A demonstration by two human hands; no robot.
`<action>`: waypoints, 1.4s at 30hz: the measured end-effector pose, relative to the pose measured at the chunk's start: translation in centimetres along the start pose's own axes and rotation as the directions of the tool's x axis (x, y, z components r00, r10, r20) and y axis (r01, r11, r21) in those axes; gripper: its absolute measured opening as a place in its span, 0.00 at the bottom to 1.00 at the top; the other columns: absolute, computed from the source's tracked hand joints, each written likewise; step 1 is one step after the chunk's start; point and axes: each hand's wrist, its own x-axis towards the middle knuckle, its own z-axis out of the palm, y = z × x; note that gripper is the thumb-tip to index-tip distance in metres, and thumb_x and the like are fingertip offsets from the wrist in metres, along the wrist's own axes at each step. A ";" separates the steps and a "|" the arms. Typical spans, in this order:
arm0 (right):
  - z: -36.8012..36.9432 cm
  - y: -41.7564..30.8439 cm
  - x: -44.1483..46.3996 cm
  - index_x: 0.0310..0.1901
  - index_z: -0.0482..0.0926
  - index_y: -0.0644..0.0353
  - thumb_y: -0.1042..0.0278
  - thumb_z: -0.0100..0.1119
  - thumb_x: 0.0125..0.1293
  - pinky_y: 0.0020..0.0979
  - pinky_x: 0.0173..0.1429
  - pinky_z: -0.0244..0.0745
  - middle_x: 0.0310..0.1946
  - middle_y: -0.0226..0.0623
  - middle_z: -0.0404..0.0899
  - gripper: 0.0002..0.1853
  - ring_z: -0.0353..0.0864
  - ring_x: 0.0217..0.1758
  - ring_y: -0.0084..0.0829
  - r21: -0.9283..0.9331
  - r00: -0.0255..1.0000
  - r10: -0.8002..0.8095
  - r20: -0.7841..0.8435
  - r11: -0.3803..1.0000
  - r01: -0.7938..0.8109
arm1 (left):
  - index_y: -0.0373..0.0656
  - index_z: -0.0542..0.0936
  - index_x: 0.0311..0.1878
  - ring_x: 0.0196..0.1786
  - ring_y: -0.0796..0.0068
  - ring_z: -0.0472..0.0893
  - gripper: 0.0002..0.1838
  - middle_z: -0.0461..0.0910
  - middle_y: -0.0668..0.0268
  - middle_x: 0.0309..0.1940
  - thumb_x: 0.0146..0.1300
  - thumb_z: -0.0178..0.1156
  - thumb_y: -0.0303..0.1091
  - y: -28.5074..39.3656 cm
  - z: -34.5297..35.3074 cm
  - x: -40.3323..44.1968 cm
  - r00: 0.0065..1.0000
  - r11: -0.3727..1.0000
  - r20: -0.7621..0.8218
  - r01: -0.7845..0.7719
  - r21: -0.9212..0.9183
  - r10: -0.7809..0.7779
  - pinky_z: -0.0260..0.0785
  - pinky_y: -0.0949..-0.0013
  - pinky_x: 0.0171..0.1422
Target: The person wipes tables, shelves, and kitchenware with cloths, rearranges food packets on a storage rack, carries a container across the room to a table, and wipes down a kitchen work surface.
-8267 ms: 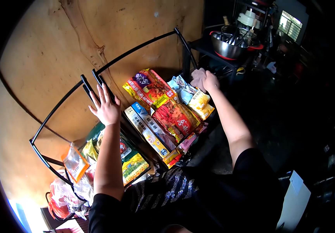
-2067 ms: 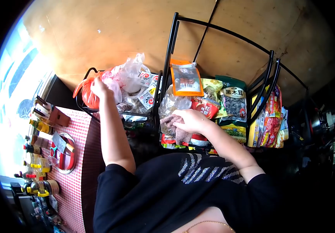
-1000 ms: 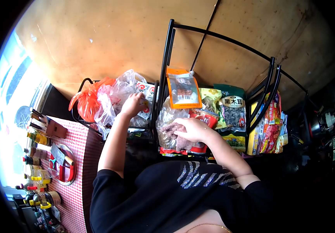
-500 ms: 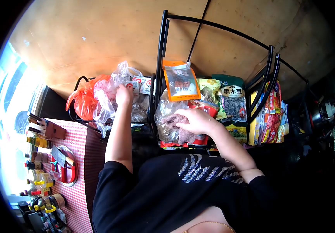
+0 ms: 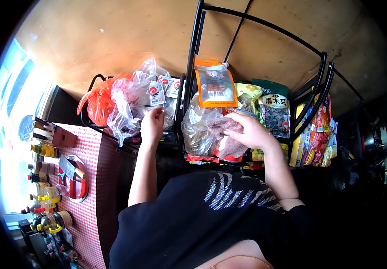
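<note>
The mauve cloth (image 5: 234, 147) is bunched under my right hand (image 5: 247, 131), near the front of the packed goods, right of the middle. My fingers are bent round it with the thumb lying across, so I have hold of it. It touches the crinkled clear bag (image 5: 197, 130) just to its left. Behind them the orange-edged pouch (image 5: 216, 85) leans upright, with a yellow-green packet (image 5: 249, 96) and a dark green bag (image 5: 275, 110) to its right.

My left hand (image 5: 152, 127) is well apart from the cloth, its fingers loosely curled just on the near side of a small white packet (image 5: 156, 93); I can't tell whether they hold anything. Left of that sit a pale plastic bag (image 5: 124, 114) and a tied orange bag (image 5: 100, 107).

Far right are red packages (image 5: 319, 134). On the left, bottles (image 5: 45, 197) and a knife block (image 5: 63, 136) stand on the checked surface (image 5: 82, 224).
</note>
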 end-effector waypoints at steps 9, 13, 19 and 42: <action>1.6 0.3 -0.7 0.61 0.75 0.61 0.59 0.66 0.65 0.35 0.59 0.76 0.52 0.47 0.83 0.25 0.84 0.54 0.40 0.077 0.997 0.006 0.075 0.997 -0.011 | 0.33 0.70 0.58 0.59 0.45 0.79 0.39 0.76 0.41 0.55 0.50 0.76 0.46 -2.0 3.5 10.5 0.947 0.865 -0.029 0.303 0.399 -0.319 0.74 0.55 0.64; 1.1 -0.2 -2.1 0.59 0.76 0.60 0.60 0.67 0.65 0.33 0.55 0.77 0.48 0.45 0.84 0.24 0.86 0.49 0.37 0.075 0.997 0.057 0.058 0.995 -0.061 | 0.33 0.68 0.61 0.58 0.43 0.78 0.41 0.76 0.43 0.56 0.49 0.77 0.44 -1.3 4.7 10.9 0.947 0.910 -0.131 0.317 0.266 -0.292 0.73 0.54 0.63; 0.7 1.8 -4.7 0.61 0.75 0.63 0.60 0.68 0.63 0.35 0.56 0.77 0.48 0.50 0.84 0.27 0.86 0.50 0.40 0.037 0.991 0.132 -0.023 0.991 -0.131 | 0.45 0.75 0.62 0.65 0.51 0.72 0.35 0.75 0.48 0.59 0.49 0.75 0.43 -3.2 6.9 13.3 0.988 0.937 -0.089 0.145 0.317 -0.123 0.63 0.54 0.73; 2.0 5.1 -8.0 0.62 0.75 0.62 0.63 0.68 0.64 0.29 0.47 0.77 0.45 0.42 0.85 0.26 0.82 0.40 0.25 0.175 0.966 0.257 0.022 0.950 -0.257 | 0.47 0.80 0.48 0.57 0.57 0.77 0.23 0.82 0.58 0.48 0.48 0.73 0.43 0.0 6.0 12.3 0.984 0.906 -0.161 0.133 0.403 -0.073 0.64 0.53 0.64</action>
